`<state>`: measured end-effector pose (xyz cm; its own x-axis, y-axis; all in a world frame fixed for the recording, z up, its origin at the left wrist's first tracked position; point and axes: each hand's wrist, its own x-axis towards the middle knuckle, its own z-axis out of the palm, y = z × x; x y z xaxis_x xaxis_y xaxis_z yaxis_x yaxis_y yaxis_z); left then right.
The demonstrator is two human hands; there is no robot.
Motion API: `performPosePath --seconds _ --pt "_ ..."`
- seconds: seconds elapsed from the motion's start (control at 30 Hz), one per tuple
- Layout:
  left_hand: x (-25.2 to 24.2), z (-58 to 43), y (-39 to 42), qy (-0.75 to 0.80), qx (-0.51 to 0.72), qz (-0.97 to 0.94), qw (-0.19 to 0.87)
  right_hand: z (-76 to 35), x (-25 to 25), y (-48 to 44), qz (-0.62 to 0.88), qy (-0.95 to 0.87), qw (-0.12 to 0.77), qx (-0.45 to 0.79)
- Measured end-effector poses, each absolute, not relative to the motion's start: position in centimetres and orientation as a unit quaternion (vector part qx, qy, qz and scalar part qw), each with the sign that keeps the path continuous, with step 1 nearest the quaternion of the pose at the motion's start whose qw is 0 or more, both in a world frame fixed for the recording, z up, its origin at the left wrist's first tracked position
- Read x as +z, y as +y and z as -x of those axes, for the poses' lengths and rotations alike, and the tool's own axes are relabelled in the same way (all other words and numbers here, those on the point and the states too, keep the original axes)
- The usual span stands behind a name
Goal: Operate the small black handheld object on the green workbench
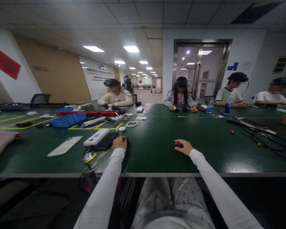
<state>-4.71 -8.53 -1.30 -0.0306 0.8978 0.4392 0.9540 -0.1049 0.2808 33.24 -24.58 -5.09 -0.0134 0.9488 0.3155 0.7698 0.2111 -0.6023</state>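
My left hand [119, 143] rests on the green table [152, 156] with its fingers curled. A small dark thing [127, 140] peeks out at its right side; most of it is hidden, so its kind does not show. Just left of this hand lies a flat black object [105, 143], partly under a white power-bank-like box [96, 137]. A white smartphone [65, 146] lies farther left, back side up. My right hand [184, 147] is over the table to the right, thumb and fingers apart, holding nothing.
A blue tray [68, 120], tangled cables [124, 118] and a white cable coil [132, 123] lie at the back left. Black cables [259, 136] and a small red item [232, 131] are on the right. Water bottles [210, 105] stand farther back. Several people sit around the table.
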Motion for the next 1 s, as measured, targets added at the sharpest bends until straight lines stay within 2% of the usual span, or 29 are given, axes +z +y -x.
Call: performPosePath --seconds 1.0 --pt "-0.8 4.2 -9.5 -0.672 -0.240 0.700 0.042 -33.1 -4.5 -24.9 0.622 -0.699 0.330 0.124"
